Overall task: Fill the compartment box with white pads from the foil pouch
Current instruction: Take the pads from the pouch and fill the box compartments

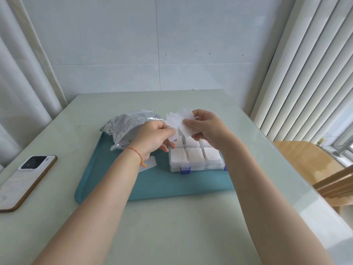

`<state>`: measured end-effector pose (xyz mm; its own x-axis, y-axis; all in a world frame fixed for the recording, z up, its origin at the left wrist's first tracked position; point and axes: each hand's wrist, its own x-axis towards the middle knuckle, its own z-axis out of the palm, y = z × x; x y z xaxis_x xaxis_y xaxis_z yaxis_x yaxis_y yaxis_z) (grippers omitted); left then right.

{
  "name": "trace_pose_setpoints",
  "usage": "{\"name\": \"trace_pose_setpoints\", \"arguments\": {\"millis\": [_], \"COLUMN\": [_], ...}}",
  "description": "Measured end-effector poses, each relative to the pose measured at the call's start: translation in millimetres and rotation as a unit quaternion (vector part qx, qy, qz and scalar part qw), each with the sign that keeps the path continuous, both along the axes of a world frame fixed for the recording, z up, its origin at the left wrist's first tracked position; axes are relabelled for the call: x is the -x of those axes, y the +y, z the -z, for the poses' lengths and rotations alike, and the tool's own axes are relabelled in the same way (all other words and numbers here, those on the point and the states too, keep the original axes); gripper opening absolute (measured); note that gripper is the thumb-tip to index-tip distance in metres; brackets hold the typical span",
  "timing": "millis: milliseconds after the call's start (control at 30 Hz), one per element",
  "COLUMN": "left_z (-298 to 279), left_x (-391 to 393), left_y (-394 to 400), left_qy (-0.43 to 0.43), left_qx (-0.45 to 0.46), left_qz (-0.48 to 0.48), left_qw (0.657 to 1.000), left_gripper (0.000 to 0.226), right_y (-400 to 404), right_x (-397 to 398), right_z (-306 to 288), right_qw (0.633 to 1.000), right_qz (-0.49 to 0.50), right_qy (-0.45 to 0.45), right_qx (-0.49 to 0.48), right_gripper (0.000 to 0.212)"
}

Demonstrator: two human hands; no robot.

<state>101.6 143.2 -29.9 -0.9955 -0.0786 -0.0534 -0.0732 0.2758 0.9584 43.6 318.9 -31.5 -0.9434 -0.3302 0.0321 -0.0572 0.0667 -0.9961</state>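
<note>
Because both hands hold a fanned bunch of white pads (180, 122) directly above the far row of the compartment box (196, 156), the drop is straight down; the right hand (207, 129) pinches the bunch and sits nearer, the left hand (152, 137) pinches its left edge, and the foil pouch (128, 129) lies left.

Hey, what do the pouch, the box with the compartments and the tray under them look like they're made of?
Foil pouch: crinkled silver film, shiny, likely metallised plastic or foil, judging by its sharp creases and glints.
Compartment box: clear hard plastic, it seems; the white pads show through its front wall, and it has blue clasps.
Tray: smooth teal, matte, probably plastic, though the surface alone leaves that open.
</note>
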Motion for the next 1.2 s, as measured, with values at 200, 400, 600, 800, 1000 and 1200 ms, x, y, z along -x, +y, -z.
{"name": "trace_pose_setpoints", "arguments": {"millis": [200,400,600,800,1000,1200], "left_z": [-2.3,-5.7,-10.4,-12.4,-13.5,-10.3], "left_x": [3.3,2.9,-3.8,-7.5,-9.9,-8.4], "left_y": [-10.7,-16.2,-16.2,-16.9,-16.6,-19.2], "left_qy": [0.002,-0.016,-0.055,-0.064,-0.051,-0.029], "left_qx": [-0.037,-0.092,-0.15,-0.112,-0.098,-0.082], "left_qz": [0.031,0.072,0.086,0.143,0.169,0.166], "left_qw": [0.999,0.993,0.983,0.981,0.979,0.982], "left_gripper": [0.007,0.018,0.03,0.039,0.028,0.028], "right_y": [19.9,18.9,8.7,3.6,-0.2,1.1], "right_x": [7.3,-3.3,-11.0,-17.2,-19.6,-13.9], "right_z": [-8.5,-22.5,-27.5,-32.3,-33.9,-31.6], "right_qw": [0.999,0.993,0.971,0.957,0.951,0.961], "right_qz": [0.032,-0.071,-0.027,-0.019,-0.024,0.04], "right_qy": [0.016,0.054,0.105,0.135,0.15,0.159], "right_qx": [0.025,-0.079,-0.212,-0.256,-0.268,-0.222], "right_gripper": [0.006,0.008,0.01,0.007,0.006,0.013]}}
